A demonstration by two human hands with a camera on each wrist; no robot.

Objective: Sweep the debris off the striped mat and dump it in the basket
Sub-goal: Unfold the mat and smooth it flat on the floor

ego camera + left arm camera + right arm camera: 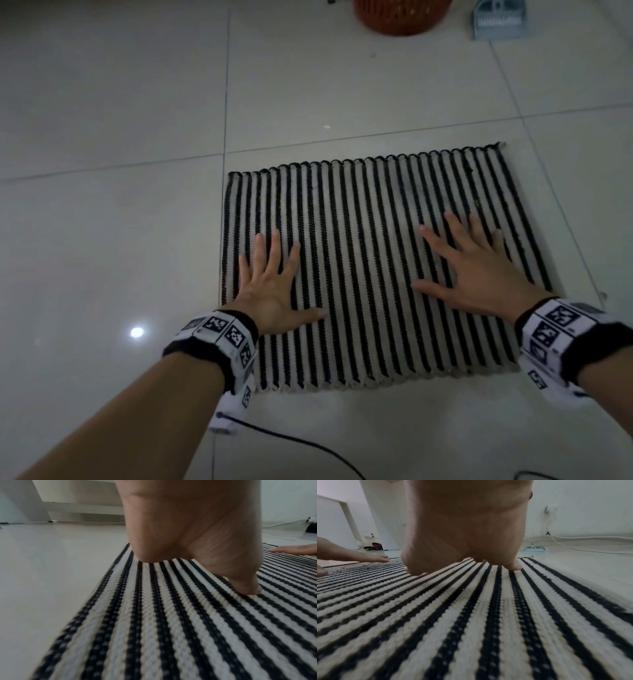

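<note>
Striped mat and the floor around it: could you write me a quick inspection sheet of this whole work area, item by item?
Surface: pale glossy floor tiles with grout lines and a lamp glare spot.
Job's things: striped mat lies flat; orange basket stands beyond its far edge; grey dustpan lies right of the basket. No debris can be made out on the mat.
Clutter: a small white fleck on the tile beyond the mat.
Hands: left hand and right hand both rest flat on the mat, fingers spread, holding nothing.
Cables: a black cable runs across the near floor; a white cable lies by the wall.
Surroundings: white walls; dark shoes by a doorway.
</note>
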